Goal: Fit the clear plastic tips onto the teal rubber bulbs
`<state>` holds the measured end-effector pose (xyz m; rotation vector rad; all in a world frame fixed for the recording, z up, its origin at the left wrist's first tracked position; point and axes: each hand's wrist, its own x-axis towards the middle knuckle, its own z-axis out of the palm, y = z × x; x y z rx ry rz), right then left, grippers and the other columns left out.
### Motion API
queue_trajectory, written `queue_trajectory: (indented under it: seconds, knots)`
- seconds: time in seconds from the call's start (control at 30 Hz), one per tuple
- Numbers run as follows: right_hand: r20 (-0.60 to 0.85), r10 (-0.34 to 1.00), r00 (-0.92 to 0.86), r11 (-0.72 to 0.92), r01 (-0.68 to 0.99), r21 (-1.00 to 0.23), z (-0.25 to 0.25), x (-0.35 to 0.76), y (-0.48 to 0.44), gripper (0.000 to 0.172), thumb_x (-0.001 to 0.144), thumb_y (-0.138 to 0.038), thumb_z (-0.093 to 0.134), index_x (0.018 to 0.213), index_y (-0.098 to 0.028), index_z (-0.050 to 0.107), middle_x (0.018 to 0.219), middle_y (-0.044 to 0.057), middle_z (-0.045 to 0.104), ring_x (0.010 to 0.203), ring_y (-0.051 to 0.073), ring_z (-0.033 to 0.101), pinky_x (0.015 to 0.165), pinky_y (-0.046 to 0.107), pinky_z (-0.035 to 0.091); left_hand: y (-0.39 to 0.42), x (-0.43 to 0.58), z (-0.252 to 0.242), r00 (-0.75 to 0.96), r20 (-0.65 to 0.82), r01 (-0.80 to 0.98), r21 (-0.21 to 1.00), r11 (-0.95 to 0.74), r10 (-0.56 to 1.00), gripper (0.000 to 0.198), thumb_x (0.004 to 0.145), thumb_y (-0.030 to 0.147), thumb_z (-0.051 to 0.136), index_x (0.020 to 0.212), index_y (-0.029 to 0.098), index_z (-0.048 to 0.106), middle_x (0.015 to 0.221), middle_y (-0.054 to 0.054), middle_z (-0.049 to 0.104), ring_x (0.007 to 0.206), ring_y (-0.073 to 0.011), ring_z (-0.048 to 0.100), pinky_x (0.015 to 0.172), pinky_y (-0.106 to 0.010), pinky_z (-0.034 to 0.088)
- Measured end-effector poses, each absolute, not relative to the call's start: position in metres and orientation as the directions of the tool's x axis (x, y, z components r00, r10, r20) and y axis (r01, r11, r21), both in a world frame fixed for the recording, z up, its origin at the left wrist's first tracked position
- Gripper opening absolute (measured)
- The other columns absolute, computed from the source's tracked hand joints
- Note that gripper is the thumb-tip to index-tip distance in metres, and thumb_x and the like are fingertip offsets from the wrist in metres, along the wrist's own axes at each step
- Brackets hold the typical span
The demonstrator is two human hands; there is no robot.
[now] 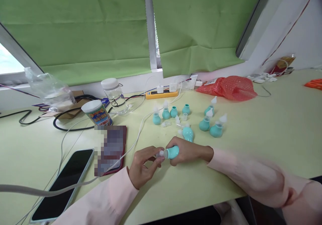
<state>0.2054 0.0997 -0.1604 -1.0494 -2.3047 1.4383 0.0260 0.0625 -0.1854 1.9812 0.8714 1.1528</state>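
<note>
My right hand (186, 150) is wrapped round a turquoise squeeze bulb (173, 152), which looks like a nasal aspirator and lies on its side just above the table. Its clear nozzle (161, 153) points left, pinched between the thumb and fingers of my left hand (144, 164). Beyond my hands lies another turquoise bulb (187, 134) on its side. Two open-topped bulbs (186, 109) stand farther back, near small clear tubes (166, 124) and a clear cup-shaped piece (185, 116). Bulbs with white tips (216, 130) stand upright to the right, and two more (156, 119) at the left.
A black-screened phone (65, 184) and a dark red case (122, 144) lie left, crossed by a white cable (137, 137). Behind are a noodle cup (98, 114), a clear jar (116, 97), an orange power strip (153, 95) and red bubble wrap (231, 88).
</note>
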Motion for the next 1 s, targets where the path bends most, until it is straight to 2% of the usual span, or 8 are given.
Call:
queue_trajectory:
  seconds: [0.17,0.37,0.5,0.7,0.77,0.83,0.9,1.0]
  knots:
    - [-0.327,0.512,-0.794,0.085,0.426,-0.901,-0.156,0.209,0.102,0.009,0.053,-0.013,0.053,0.052,-0.014,0.045,0.047,-0.007,0.038,0.042,0.003,0.035,0.037,0.016,0.026,0.056,0.026,-0.177,0.476,0.525,0.346,0.625,-0.699,0.705,0.023,0.073,0.012,0.052,0.095,0.015,0.059,0.067,-0.006,0.058,0.057,-0.0128,0.052,0.052,-0.024,0.044]
    - [-0.407,0.376,-0.832,-0.153,0.378,-0.913,-0.154,0.209,0.102,0.008,0.051,-0.010,0.056,0.054,-0.014,0.049,0.046,-0.008,0.040,0.039,0.003,0.036,0.034,0.016,0.028,0.051,0.028,-0.173,0.540,0.616,0.307,0.491,-0.815,0.574,0.033,0.073,0.007,0.050,0.104,0.017,0.052,0.076,-0.009,0.059,0.064,-0.0147,0.054,0.055,-0.024,0.044]
    - [-0.409,0.335,-0.848,-0.204,0.359,-0.911,-0.154,0.209,0.104,0.009,0.052,-0.008,0.056,0.053,-0.013,0.049,0.043,-0.009,0.038,0.036,0.002,0.033,0.031,0.015,0.025,0.052,0.026,-0.176,0.597,0.638,0.325,0.363,-0.873,0.487,0.040,0.074,0.006,0.048,0.113,0.018,0.045,0.078,-0.009,0.058,0.068,-0.0149,0.052,0.056,-0.024,0.044]
    - [-0.410,0.293,-0.864,-0.252,0.344,-0.904,-0.156,0.210,0.106,0.007,0.053,-0.008,0.056,0.058,-0.012,0.053,0.045,-0.009,0.039,0.036,0.002,0.032,0.030,0.014,0.023,0.053,0.025,-0.181,0.679,0.631,0.390,0.124,-0.912,0.376,0.040,0.074,0.003,0.045,0.113,0.013,0.042,0.078,-0.011,0.057,0.067,-0.0161,0.050,0.054,-0.026,0.043]
    - [-0.408,0.268,-0.872,-0.288,0.332,-0.898,-0.157,0.210,0.106,0.007,0.053,-0.009,0.057,0.058,-0.013,0.053,0.047,-0.008,0.041,0.036,0.002,0.033,0.030,0.015,0.022,0.054,0.023,-0.182,0.687,0.634,0.396,0.082,-0.915,0.354,0.042,0.074,0.002,0.045,0.114,0.014,0.042,0.080,-0.012,0.057,0.070,-0.0166,0.051,0.054,-0.026,0.044]
    - [-0.405,0.238,-0.883,-0.350,0.311,-0.883,-0.158,0.211,0.106,0.008,0.053,-0.011,0.058,0.058,-0.013,0.052,0.049,-0.007,0.043,0.037,0.002,0.034,0.030,0.015,0.020,0.054,0.022,-0.182,0.680,0.643,0.392,0.088,-0.916,0.353,0.042,0.074,0.002,0.045,0.115,0.015,0.043,0.084,-0.013,0.057,0.074,-0.0170,0.052,0.056,-0.026,0.045]
    - [-0.398,0.219,-0.891,-0.402,0.289,-0.869,-0.158,0.210,0.105,0.010,0.053,-0.012,0.060,0.060,-0.014,0.052,0.052,-0.006,0.045,0.038,0.002,0.035,0.030,0.015,0.021,0.053,0.021,-0.180,0.652,0.655,0.374,0.163,-0.913,0.383,0.042,0.074,0.003,0.045,0.113,0.019,0.046,0.086,-0.011,0.057,0.075,-0.0166,0.053,0.058,-0.026,0.045]
    - [-0.331,0.291,-0.898,-0.413,0.194,-0.890,-0.156,0.206,0.098,0.015,0.053,-0.013,0.062,0.064,-0.014,0.053,0.058,-0.005,0.047,0.041,0.003,0.039,0.033,0.016,0.024,0.052,0.024,-0.174,0.546,0.651,0.294,0.441,-0.848,0.527,0.039,0.072,0.005,0.050,0.107,0.022,0.051,0.085,-0.008,0.058,0.074,-0.0155,0.054,0.061,-0.026,0.046]
